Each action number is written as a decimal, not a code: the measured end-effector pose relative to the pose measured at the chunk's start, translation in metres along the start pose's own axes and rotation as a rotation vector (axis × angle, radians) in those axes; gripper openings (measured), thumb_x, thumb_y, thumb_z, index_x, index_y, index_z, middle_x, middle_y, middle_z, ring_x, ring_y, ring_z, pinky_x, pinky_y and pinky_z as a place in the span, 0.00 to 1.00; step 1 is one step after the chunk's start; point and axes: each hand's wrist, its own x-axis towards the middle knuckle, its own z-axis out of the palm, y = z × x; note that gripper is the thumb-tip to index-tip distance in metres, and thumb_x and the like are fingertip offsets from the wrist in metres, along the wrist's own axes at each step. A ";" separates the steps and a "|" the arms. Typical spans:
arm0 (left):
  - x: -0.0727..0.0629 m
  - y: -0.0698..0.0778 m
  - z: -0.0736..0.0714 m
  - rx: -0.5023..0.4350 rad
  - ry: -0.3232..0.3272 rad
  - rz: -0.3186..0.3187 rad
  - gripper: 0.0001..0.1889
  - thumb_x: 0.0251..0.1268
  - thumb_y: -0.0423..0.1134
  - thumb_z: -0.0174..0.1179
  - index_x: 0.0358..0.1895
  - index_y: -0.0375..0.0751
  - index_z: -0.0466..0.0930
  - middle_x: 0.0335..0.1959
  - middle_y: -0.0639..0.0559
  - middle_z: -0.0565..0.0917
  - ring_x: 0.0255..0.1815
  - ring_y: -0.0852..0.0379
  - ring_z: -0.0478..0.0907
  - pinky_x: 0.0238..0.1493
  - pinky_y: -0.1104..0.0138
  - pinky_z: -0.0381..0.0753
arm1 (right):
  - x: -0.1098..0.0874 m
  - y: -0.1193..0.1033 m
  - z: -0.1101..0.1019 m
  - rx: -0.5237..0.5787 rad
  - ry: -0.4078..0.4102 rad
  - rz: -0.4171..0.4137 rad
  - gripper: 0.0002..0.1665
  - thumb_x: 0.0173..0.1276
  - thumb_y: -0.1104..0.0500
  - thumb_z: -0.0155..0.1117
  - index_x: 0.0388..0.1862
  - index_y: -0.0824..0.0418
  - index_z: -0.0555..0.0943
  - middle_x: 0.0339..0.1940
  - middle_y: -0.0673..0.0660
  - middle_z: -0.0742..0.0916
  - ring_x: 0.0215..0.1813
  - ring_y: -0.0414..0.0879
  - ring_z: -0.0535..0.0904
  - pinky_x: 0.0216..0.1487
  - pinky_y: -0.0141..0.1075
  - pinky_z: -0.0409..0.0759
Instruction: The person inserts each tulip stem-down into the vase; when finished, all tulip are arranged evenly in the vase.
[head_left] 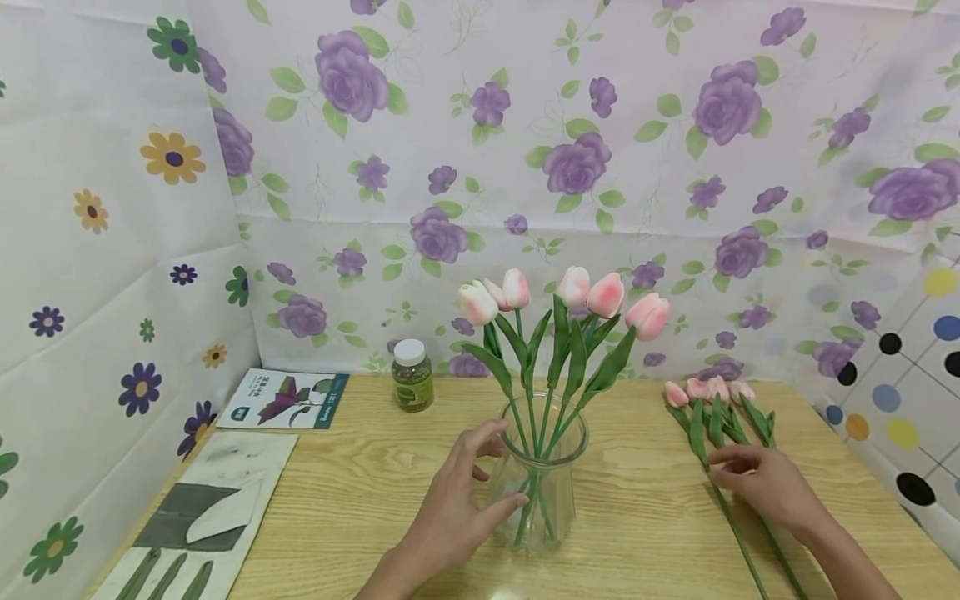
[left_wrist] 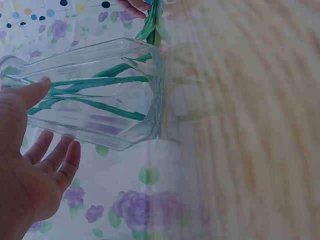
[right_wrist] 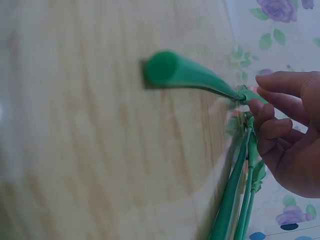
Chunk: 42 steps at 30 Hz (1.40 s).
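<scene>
A clear glass vase (head_left: 532, 500) stands on the table with several pink-and-white artificial tulips (head_left: 606, 296) in it, their green stems (left_wrist: 100, 81) crossing inside the glass. My left hand (head_left: 457, 492) is at the vase's left side, thumb in front of the glass and fingers spread along its other side. Several more tulips (head_left: 718, 388) lie on the table to the right. Over their stems is my right hand (head_left: 765, 483), its fingers loosely bent. In the right wrist view, one green stem (right_wrist: 200, 80) runs up to the gap between that hand's thumb and fingers.
A small jar (head_left: 413, 387) with a white lid stands at the back. Printed packaging (head_left: 285, 398) lies at the back left, with a pale sheet (head_left: 217, 500) showing a knife and green stalks in front. Patterned cloth (head_left: 480, 167) rises behind the wooden table (head_left: 337, 500).
</scene>
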 end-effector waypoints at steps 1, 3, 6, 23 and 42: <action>0.000 0.000 0.000 -0.003 0.000 -0.003 0.46 0.63 0.37 0.77 0.80 0.56 0.59 0.63 0.55 0.76 0.62 0.51 0.79 0.51 0.61 0.85 | 0.001 0.000 0.000 0.001 -0.008 0.007 0.23 0.76 0.52 0.70 0.60 0.66 0.86 0.45 0.58 0.89 0.40 0.43 0.81 0.32 0.36 0.80; 0.000 0.000 0.000 -0.008 0.001 -0.008 0.46 0.63 0.37 0.78 0.80 0.55 0.59 0.63 0.55 0.76 0.62 0.50 0.79 0.51 0.60 0.85 | 0.002 0.000 0.000 0.004 -0.024 0.019 0.23 0.76 0.52 0.70 0.60 0.66 0.85 0.45 0.58 0.89 0.38 0.44 0.81 0.32 0.37 0.80; 0.000 0.000 0.000 -0.006 0.003 -0.002 0.46 0.63 0.37 0.78 0.80 0.53 0.60 0.63 0.54 0.75 0.62 0.49 0.79 0.51 0.60 0.85 | 0.003 0.000 0.001 0.006 -0.046 0.027 0.24 0.75 0.52 0.70 0.60 0.68 0.84 0.44 0.57 0.89 0.37 0.45 0.82 0.31 0.38 0.81; 0.000 0.000 0.000 0.014 0.008 0.012 0.48 0.62 0.37 0.78 0.80 0.58 0.58 0.64 0.54 0.75 0.62 0.50 0.79 0.50 0.59 0.86 | 0.011 0.000 0.005 -0.117 -0.065 -0.046 0.09 0.72 0.57 0.72 0.47 0.60 0.89 0.40 0.53 0.89 0.40 0.45 0.83 0.33 0.36 0.81; 0.000 -0.001 0.001 0.012 0.005 0.000 0.48 0.62 0.36 0.78 0.80 0.53 0.58 0.64 0.55 0.76 0.61 0.52 0.78 0.50 0.61 0.86 | 0.009 -0.017 0.009 -0.073 -0.183 -0.104 0.08 0.76 0.61 0.66 0.48 0.59 0.88 0.43 0.55 0.90 0.37 0.41 0.82 0.31 0.34 0.77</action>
